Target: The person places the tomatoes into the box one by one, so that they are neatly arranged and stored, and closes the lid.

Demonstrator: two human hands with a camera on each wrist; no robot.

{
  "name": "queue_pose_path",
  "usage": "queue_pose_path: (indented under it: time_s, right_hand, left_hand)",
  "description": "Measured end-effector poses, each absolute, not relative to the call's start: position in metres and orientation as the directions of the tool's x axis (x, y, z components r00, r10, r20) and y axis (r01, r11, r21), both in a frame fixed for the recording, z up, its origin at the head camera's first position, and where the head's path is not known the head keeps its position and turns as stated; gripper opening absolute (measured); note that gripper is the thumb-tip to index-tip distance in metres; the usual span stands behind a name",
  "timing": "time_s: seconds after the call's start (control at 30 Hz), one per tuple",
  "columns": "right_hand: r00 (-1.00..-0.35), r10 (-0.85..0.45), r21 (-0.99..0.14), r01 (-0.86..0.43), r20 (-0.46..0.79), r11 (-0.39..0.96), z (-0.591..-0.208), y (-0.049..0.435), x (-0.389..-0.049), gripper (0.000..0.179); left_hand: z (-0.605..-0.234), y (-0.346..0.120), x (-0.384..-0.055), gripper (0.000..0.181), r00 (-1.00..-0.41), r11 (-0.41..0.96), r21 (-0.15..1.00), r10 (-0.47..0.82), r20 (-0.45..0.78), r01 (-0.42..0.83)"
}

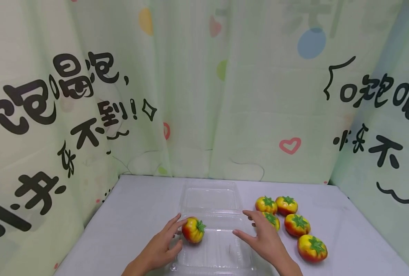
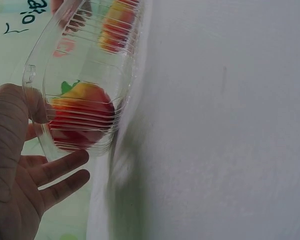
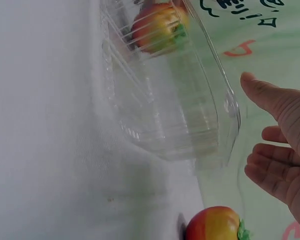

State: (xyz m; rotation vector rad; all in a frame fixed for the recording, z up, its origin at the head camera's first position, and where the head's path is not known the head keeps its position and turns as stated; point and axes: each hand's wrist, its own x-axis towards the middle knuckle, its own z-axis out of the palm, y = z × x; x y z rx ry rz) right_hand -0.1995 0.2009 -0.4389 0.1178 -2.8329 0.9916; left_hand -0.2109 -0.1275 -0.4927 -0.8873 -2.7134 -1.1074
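Observation:
A clear plastic clamshell box point(image 1: 221, 249) stands with its lid folded back. Inside, at its left, sits one red-and-yellow artificial tomato point(image 1: 193, 230) with a green leafy top; the left wrist view shows this tomato point(image 2: 82, 117) through the ribbed wall. My left hand point(image 1: 161, 245) is at the box's left side, fingers extended close beside the tomato; whether they touch it I cannot tell. The right hand point(image 1: 264, 239) hovers by the box's right side, thumb and fingers spread with nothing between them. In the right wrist view this hand point(image 3: 285, 135) is apart from the wall.
Several more tomatoes point(image 1: 297, 225) rest on the white table point(image 1: 138, 207) to the right of the box, one partly hidden behind my right hand. The transparent lid point(image 1: 209, 198) lies toward the back. Printed curtains point(image 1: 197, 96) enclose the table's back and sides.

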Motion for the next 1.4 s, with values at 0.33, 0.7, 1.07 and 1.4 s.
queue_pose_path:
  time_s: [0.33, 0.7, 1.07, 1.4]
  right_hand:
    - [-0.983, -0.016, -0.516, -0.111, 0.185, 0.85, -0.438, 0.224, -0.204, 0.068]
    - [-0.981, 0.031, -0.497, -0.069, 0.191, 0.865, -0.45, 0.244, -0.211, 0.064]
    - [-0.983, 0.02, -0.496, -0.074, 0.181, 0.865, -0.458, 0.258, -0.22, 0.063]
    - [-0.988, 0.03, -0.481, -0.049, 0.153, 0.875, -0.462, 0.265, -0.225, 0.067]
  left_hand:
    - [-0.491, -0.128, -0.209, 0.058, -0.837, 0.578, 0.622, 0.478, 0.268, 0.529]
    - [-0.492, -0.127, -0.209, 0.058, -0.831, 0.574, 0.615, 0.481, 0.28, 0.54]
    - [-0.491, -0.128, -0.208, 0.058, -0.834, 0.575, 0.623, 0.484, 0.264, 0.531]
    - [-0.489, -0.127, -0.209, 0.058, -0.837, 0.58, 0.622, 0.481, 0.259, 0.526]
